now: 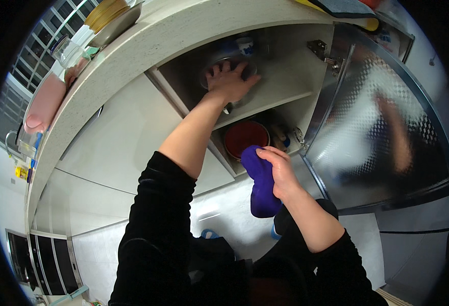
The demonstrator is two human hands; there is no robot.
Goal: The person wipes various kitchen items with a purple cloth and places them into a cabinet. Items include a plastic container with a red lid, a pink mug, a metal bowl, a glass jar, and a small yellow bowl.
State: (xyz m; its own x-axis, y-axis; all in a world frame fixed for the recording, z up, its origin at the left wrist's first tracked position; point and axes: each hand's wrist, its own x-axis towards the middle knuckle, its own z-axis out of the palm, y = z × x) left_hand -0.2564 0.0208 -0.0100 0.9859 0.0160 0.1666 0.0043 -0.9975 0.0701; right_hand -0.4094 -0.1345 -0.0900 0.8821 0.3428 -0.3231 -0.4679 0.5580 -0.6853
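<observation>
My left hand (232,82) reaches into the upper compartment of the cabinet, its fingers spread over a clear round glass dish (205,78). The hand covers most of the dish, so how firmly it touches is hidden. Behind it stands a white cup with a blue pattern (245,46). My right hand (282,172) grips a bunched purple cloth (263,191), which hangs in front of the lower compartment. Inside that compartment sits a round container with a dark red top (246,139).
The cabinet shelf (270,109) divides the two compartments. A textured metallic door (385,134) stands swung out at the right. Above runs a stone countertop (106,72) bearing a metal bowl (119,25), a glass jar (67,49) and a pink container (48,97). White cabinet fronts (121,134) lie left.
</observation>
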